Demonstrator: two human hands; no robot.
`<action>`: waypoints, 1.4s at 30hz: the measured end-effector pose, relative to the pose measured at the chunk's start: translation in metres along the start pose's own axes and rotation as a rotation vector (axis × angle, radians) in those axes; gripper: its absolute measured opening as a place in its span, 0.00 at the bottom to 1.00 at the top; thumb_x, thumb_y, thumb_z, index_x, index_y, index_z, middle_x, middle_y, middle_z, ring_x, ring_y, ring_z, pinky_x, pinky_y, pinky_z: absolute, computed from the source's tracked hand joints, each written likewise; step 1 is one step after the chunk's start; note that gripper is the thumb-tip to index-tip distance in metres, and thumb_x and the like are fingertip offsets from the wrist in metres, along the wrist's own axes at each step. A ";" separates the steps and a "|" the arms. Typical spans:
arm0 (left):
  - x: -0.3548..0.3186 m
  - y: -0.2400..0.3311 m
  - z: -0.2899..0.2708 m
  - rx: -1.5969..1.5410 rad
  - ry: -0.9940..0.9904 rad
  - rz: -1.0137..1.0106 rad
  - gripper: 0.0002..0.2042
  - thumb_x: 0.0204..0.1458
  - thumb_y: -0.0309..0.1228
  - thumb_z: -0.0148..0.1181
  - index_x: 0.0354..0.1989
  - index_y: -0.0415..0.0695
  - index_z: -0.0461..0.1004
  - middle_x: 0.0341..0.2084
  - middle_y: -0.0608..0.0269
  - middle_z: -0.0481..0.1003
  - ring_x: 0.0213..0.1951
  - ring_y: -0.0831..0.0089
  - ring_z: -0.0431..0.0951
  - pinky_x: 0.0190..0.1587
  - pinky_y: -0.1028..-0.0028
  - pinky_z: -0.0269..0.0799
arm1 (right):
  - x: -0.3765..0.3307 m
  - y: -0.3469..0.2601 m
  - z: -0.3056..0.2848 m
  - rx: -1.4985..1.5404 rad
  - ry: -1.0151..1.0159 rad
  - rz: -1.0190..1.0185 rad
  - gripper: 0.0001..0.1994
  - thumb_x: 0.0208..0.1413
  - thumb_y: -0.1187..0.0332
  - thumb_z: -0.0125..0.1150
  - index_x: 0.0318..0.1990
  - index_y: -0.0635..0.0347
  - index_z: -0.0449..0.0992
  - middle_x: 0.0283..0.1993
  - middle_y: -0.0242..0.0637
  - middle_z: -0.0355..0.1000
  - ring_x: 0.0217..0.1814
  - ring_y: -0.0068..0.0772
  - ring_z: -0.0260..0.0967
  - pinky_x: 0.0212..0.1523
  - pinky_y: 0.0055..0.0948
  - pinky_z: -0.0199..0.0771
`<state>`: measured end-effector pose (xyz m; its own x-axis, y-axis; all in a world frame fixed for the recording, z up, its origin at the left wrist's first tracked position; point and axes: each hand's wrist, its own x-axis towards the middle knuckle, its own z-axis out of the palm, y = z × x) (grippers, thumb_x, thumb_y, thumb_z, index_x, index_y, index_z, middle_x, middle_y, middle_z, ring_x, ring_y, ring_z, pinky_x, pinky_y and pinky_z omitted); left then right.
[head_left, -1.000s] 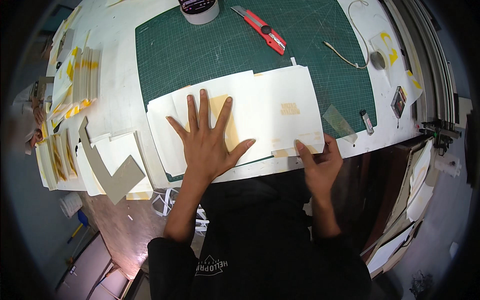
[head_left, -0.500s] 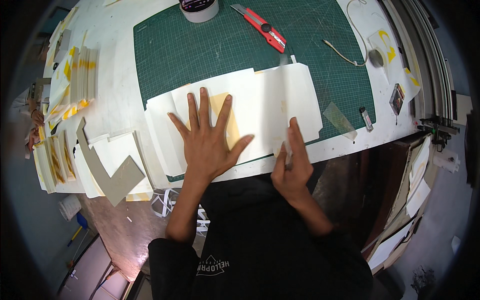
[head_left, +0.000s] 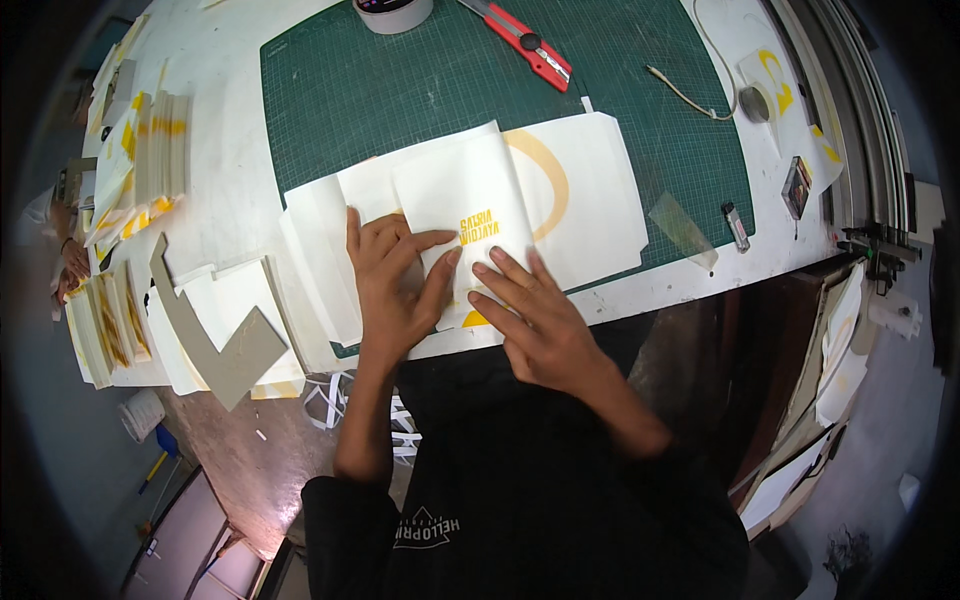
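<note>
- left hand (head_left: 392,290) lies flat, fingers spread, on the folded white paper sheet (head_left: 470,215) at frame centre
- right hand (head_left: 530,320) presses open-palmed just beside it; sheet rests on the green cutting mat (head_left: 400,90)
- red utility knife (head_left: 520,40) at top

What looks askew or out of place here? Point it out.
Little stands out. The folded white sheet under the left hand and right hand lies slightly askew on the green cutting mat. The red utility knife lies loose on the mat; whether its blade is out cannot be told.
</note>
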<state>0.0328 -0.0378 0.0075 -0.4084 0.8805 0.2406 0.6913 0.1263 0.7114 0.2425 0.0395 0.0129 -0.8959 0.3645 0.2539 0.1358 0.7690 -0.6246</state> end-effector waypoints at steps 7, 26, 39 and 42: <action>-0.003 -0.002 0.003 0.090 -0.001 0.000 0.10 0.49 0.25 0.73 0.40 0.45 0.87 0.31 0.62 0.73 0.49 0.62 0.74 0.79 0.43 0.40 | -0.005 0.044 -0.054 0.249 0.242 0.338 0.11 0.55 0.75 0.73 0.46 0.63 0.83 0.47 0.43 0.82 0.54 0.44 0.78 0.62 0.44 0.70; -0.003 -0.001 0.007 0.121 0.000 -0.013 0.09 0.51 0.26 0.73 0.41 0.43 0.86 0.30 0.62 0.68 0.46 0.63 0.73 0.79 0.42 0.41 | 0.034 0.053 -0.065 0.145 -0.246 0.400 0.17 0.49 0.62 0.82 0.40 0.58 0.80 0.41 0.39 0.79 0.51 0.40 0.71 0.60 0.44 0.60; -0.002 -0.002 0.004 0.136 -0.036 -0.020 0.10 0.51 0.27 0.75 0.42 0.44 0.86 0.31 0.61 0.72 0.48 0.61 0.73 0.79 0.42 0.40 | 0.022 0.052 -0.056 -0.032 -0.112 0.234 0.18 0.48 0.63 0.81 0.43 0.56 0.79 0.40 0.33 0.74 0.49 0.35 0.70 0.55 0.36 0.62; -0.001 -0.004 0.003 0.117 -0.058 -0.006 0.12 0.50 0.27 0.75 0.44 0.45 0.86 0.32 0.61 0.72 0.49 0.61 0.73 0.79 0.42 0.39 | 0.022 0.047 -0.056 -0.107 -0.116 0.273 0.18 0.48 0.64 0.81 0.44 0.56 0.79 0.40 0.33 0.73 0.48 0.35 0.69 0.55 0.36 0.60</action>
<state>0.0325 -0.0383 0.0029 -0.3796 0.9042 0.1955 0.7552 0.1808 0.6300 0.2531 0.1127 0.0302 -0.8619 0.5071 -0.0022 0.4160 0.7045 -0.5750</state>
